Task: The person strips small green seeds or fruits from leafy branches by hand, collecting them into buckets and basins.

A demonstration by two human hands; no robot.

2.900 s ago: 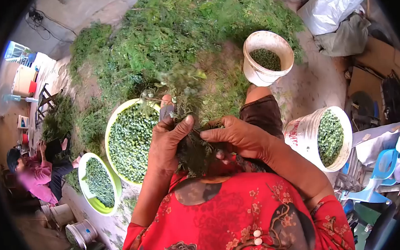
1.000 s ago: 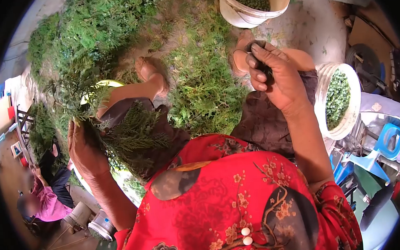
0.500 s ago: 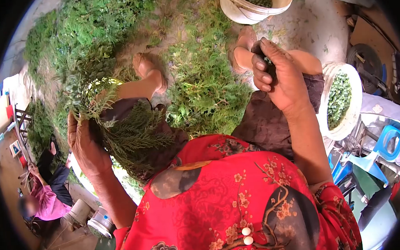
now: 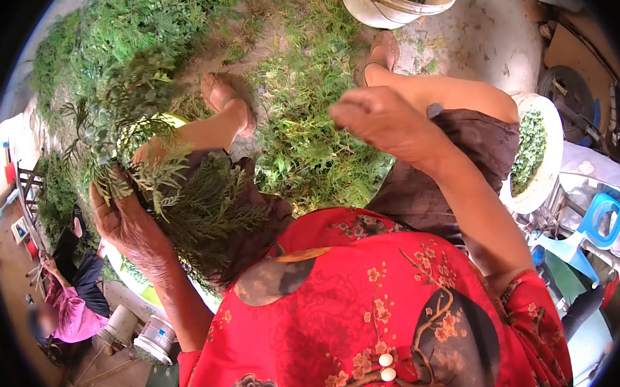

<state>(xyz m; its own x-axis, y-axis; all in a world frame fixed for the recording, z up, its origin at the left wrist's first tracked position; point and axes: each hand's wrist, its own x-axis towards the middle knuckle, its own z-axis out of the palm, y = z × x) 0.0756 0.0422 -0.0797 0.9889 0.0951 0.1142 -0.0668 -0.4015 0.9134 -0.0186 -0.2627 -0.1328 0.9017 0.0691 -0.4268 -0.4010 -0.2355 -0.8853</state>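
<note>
My left hand (image 4: 135, 231) is closed around a leafy evergreen branch (image 4: 209, 202) with flat, scaly sprays. Clusters of small pale-green cones (image 4: 136, 87) show at its upper end. Part of the branch hangs over my left knee. My right hand (image 4: 383, 125) is over the gap between my knees, its back towards me and its fingers curled in. Motion blurs the fingertips, and whatever they hold is hidden. Below my left hand and forearm, a yellow-green rimmed basin (image 4: 150, 294) shows in part.
Cut greenery (image 4: 313, 123) covers the floor between my feet, with a larger heap (image 4: 147, 23) beyond. White buckets of small green pieces stand ahead (image 4: 378, 15) and at my right knee (image 4: 553, 149). A blue plastic chair (image 4: 592, 231) is right; another person (image 4: 81, 307) sits left.
My right hand has swung left and turned from palm showing to its back showing, away from the right-hand bucket. My left hand, still gripping the branch, has shifted slightly left.
</note>
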